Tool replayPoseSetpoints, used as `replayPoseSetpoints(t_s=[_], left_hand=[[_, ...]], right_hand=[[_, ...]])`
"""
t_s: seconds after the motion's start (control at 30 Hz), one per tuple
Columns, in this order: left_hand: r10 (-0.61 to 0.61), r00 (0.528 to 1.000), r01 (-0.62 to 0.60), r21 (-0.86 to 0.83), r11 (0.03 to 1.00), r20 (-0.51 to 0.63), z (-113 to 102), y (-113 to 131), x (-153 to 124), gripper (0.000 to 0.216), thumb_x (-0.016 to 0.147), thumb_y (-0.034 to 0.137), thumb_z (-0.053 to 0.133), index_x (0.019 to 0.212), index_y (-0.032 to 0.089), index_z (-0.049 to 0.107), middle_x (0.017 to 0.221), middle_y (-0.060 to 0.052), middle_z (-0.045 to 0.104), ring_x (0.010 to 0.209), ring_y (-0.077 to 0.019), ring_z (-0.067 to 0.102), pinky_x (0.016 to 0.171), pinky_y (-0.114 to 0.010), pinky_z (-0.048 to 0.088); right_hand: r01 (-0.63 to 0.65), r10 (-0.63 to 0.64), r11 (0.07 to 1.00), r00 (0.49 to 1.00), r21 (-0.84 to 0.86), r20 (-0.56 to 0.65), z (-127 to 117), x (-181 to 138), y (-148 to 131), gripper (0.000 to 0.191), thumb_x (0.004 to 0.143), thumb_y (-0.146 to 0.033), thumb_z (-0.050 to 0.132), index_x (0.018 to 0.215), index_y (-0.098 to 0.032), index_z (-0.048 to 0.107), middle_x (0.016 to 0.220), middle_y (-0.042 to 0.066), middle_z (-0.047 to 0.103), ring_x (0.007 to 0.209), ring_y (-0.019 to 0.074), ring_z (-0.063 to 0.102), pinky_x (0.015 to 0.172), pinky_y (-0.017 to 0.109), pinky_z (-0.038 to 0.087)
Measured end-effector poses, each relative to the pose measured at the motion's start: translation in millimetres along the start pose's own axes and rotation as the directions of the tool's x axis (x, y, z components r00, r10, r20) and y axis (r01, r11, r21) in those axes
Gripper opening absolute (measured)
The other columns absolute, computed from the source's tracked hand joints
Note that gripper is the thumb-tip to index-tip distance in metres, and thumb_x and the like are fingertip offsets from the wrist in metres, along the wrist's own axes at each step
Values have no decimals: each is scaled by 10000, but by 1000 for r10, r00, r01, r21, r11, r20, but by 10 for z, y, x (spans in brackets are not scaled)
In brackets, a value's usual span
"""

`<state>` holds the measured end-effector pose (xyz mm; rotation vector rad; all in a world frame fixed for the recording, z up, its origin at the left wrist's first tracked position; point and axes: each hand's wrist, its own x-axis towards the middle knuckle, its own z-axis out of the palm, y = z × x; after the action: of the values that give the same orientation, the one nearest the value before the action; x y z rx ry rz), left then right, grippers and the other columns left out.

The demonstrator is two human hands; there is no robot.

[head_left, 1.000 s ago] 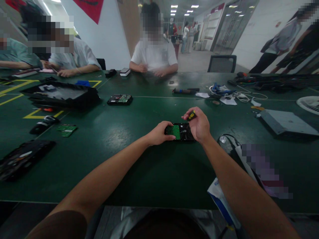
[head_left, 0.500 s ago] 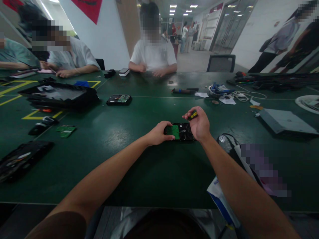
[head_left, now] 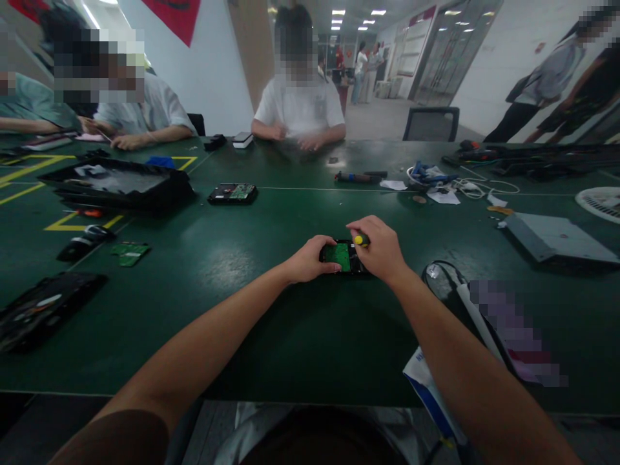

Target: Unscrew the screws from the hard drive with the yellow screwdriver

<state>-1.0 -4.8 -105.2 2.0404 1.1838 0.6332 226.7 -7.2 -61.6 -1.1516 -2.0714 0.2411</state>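
Note:
On the green table lies a black hard drive (head_left: 357, 266) with a green circuit board (head_left: 341, 256) showing on its upper side. My left hand (head_left: 310, 259) grips the drive's left end, thumb near the front edge and fingers at the back. Above the drive's right part, my right hand (head_left: 380, 248) is closed round a small screwdriver (head_left: 361, 241) with a yellow and black handle. Its handle end faces me, and its tip is hidden behind the hand and drive.
Another hard drive (head_left: 232, 193) lies farther back, near a black tray (head_left: 116, 184). Loose green circuit boards (head_left: 130, 253) and a black casing (head_left: 46, 310) are on the left. A grey metal box (head_left: 559, 242) stands right. Several people sit opposite, one person (head_left: 299, 110) straight ahead.
My right hand has turned over from palm-up and moved slightly left, bringing the screwdriver down over the hard drive. My left hand keeps its hold.

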Motion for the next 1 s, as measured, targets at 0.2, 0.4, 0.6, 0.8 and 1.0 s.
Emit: replayPoseSetpoints(t_s=[0.2,0.4,0.6,0.8,1.0], left_hand=[[13,999,-13,3,1000,34,-32,26,-3,730,808,476,818,1425,170,576,1497,-172,555,1347,-339,556,1139,-507,475],[13,999,-14,15,1000,33,-19,-2,11,719,825,477,803,1431,171,567,1497,-174,556,1339,-337,561,1134,-521,474],[17,999,-17,27,999,34,-31,22,4,715,823,492,806,1420,176,573,1510,-169,553,1370,-333,545,1171,-506,456],[3,999,-4,25,1000,34,-30,23,0,721,823,494,803,1431,186,568,1509,-161,553,1356,-330,556,1152,-503,473],[15,1000,-16,28,999,25,-26,20,2,738,816,492,805,1433,161,572,1501,-175,558,1358,-335,552,1160,-498,463]], right_hand=[[-57,161,947,937,-316,312,64,-3,121,157,911,-209,695,1047,-237,770,1125,96,720,1032,272,675,896,393,515],[-25,155,942,916,-334,370,96,-1,120,144,940,-243,683,1068,-221,746,1143,101,718,1010,268,684,843,388,510],[-55,185,935,918,-350,351,130,0,126,140,929,-220,679,1063,-210,721,1141,103,708,1004,269,683,825,389,515],[-52,167,940,932,-338,323,153,-15,152,158,949,-221,638,1090,-213,709,1170,108,698,1027,270,683,843,391,519],[-55,164,941,938,-335,307,152,-19,176,135,982,-265,631,1087,-217,702,1160,100,697,1033,267,679,848,391,512]])
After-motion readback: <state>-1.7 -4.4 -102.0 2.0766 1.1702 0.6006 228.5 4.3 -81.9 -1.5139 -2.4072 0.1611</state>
